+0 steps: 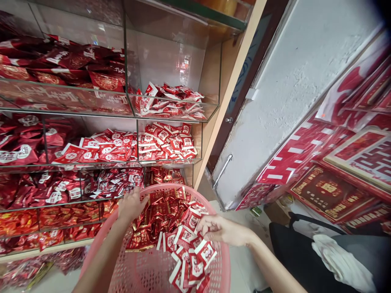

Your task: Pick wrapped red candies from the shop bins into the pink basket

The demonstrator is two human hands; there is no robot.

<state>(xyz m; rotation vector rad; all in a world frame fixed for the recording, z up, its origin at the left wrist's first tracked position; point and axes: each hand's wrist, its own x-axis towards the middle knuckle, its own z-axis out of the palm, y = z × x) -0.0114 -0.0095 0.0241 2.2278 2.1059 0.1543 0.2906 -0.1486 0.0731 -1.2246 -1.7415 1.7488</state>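
Observation:
A pink plastic basket [224,260] with a perforated wall stands in front of me. Red-and-gold packets [161,209] fill its far left part, and red-and-white packets [194,266] lie heaped along its right. My left hand [132,206] is over the basket's far left side, palm down with fingers stretched towards the shelves, and nothing shows in it. On the right, my right hand [218,229] reaches over the rim with its fingers curled against the red-and-white packets. What lies inside those fingers is hidden.
A glass-fronted shelf unit [210,122] holds compartments of red packets [119,146]. Behind it are a dark door [241,85] and a white wall [281,93]. At right hang red printed goods [330,191], above a black chair [293,260] with a white cloth [342,260].

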